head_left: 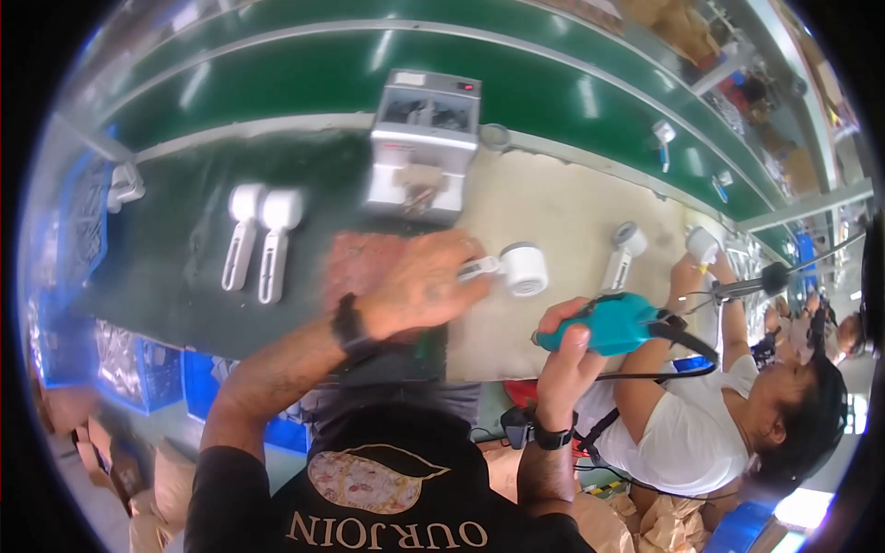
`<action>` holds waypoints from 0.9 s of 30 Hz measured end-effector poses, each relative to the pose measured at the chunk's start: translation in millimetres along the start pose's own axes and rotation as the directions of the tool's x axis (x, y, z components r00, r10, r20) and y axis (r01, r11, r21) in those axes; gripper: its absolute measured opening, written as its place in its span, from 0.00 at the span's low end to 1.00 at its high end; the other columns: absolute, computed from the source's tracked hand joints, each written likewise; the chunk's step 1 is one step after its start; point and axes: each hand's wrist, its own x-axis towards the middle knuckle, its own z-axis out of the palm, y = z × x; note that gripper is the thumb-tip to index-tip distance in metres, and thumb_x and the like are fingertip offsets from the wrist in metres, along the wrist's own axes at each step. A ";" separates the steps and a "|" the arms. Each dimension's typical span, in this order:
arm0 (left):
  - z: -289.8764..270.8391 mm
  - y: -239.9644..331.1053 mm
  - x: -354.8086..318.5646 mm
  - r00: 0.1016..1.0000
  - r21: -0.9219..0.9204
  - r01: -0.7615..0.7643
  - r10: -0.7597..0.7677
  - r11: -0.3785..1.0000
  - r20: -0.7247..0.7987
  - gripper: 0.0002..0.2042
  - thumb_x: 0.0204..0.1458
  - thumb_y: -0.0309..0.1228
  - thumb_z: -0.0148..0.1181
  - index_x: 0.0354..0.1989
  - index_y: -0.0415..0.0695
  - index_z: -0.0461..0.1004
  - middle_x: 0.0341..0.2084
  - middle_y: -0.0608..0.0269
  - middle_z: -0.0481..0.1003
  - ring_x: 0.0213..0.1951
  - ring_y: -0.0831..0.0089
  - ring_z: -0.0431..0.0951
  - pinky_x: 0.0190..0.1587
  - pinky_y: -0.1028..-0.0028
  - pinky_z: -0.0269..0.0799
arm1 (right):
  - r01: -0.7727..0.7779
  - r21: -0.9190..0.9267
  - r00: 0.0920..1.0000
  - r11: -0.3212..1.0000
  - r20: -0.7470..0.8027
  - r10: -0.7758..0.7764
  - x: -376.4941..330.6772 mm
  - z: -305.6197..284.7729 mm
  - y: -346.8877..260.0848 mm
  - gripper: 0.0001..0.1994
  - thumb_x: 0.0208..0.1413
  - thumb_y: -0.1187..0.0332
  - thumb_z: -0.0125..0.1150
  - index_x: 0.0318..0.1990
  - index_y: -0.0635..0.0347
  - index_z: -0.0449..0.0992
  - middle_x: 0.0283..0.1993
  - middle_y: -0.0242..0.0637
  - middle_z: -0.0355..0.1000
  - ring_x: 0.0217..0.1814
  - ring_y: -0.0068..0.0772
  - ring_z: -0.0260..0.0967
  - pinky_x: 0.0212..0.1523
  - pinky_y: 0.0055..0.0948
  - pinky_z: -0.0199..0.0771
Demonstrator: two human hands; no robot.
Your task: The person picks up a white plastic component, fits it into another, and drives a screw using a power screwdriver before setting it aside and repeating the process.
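My left hand (429, 281) is closed around the handle of a white device with a round drum-shaped head (524, 269); the head points right, and my fingers hide most of the handle. My right hand (564, 369) is wrapped round a teal electric screwdriver (608, 324), whose black cable loops off its right end. The screwdriver lies level, just below and right of the white head, apart from it. Under my left wrist is a reddish mat (355, 263). Two more white devices (245, 207) with slotted handles lie side by side at the left.
A grey-white screw feeder machine (419, 152) stands at the back, with a small round dish (495, 137) beside it. Another white device (627, 241) lies to the right. A co-worker (701, 424) handles a similar piece there. Blue crates (138, 369) line the left edge.
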 end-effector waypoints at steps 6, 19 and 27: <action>-47.1 -42.3 -50.6 0.999 0.142 -0.018 0.013 0.990 0.038 0.13 0.53 0.35 0.68 0.44 0.43 0.80 0.47 0.57 0.79 0.55 0.54 0.76 0.64 0.53 0.63 | -0.079 0.286 0.988 0.955 0.150 0.037 29.9 58.8 -24.5 0.30 0.70 0.42 0.51 0.50 0.69 0.69 0.30 0.36 0.67 0.32 0.31 0.64 0.36 0.33 0.66; -53.4 -43.8 -67.3 0.927 0.376 -0.247 0.330 0.893 -0.176 0.14 0.54 0.34 0.67 0.46 0.43 0.79 0.46 0.56 0.76 0.51 0.55 0.76 0.54 0.60 0.71 | 0.103 0.322 0.955 0.941 0.234 -0.184 61.1 133.0 -27.3 0.36 0.66 0.37 0.54 0.54 0.71 0.69 0.28 0.35 0.67 0.32 0.30 0.66 0.36 0.32 0.68; -46.8 -64.0 -58.1 0.949 0.282 -0.259 0.298 0.924 -0.102 0.18 0.56 0.41 0.66 0.51 0.45 0.78 0.46 0.60 0.76 0.47 0.58 0.75 0.53 0.60 0.70 | 0.130 0.299 0.950 0.945 0.234 -0.205 106.7 177.6 -2.8 0.23 0.74 0.52 0.48 0.53 0.69 0.70 0.30 0.35 0.69 0.35 0.30 0.69 0.39 0.30 0.71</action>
